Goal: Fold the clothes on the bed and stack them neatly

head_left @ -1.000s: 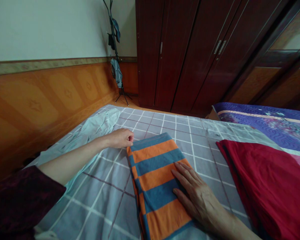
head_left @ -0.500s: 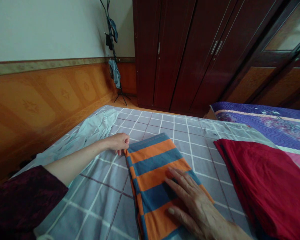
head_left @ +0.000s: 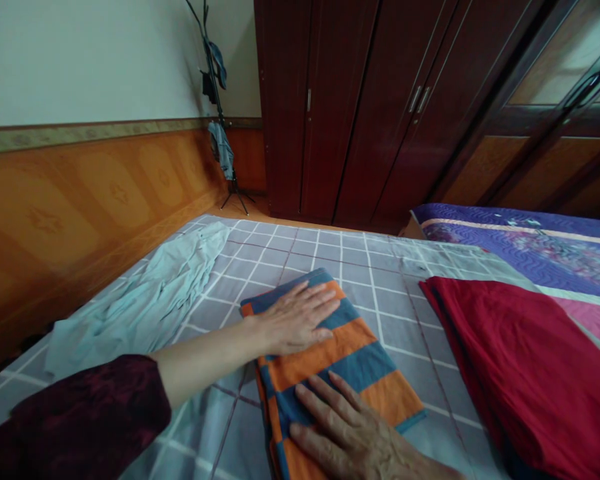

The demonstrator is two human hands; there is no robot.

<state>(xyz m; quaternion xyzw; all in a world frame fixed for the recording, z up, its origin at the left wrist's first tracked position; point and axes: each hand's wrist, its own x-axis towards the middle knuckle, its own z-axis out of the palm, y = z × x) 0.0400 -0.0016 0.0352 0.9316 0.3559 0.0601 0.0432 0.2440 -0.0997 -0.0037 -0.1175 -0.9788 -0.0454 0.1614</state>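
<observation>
A folded cloth garment with orange and blue-grey stripes lies on the checked bedsheet in front of me. My left hand rests flat on its far part, fingers stretched toward the right. Nearer to me, my right hand lies palm down on the stripes, its fingers apart. Neither hand grips the fabric. The layered folds show along the garment's left side, and its nearest end runs out of view at the bottom.
Folded red cloth lies to the right on the bed. Crumpled pale green cloth is at the left. Beyond stand a coat rack and a dark red wardrobe. A purple quilted cover lies at the far right.
My left hand has let go of the garment's far left corner and now lies flat on top, further right. My right hand has slid nearer and left.
</observation>
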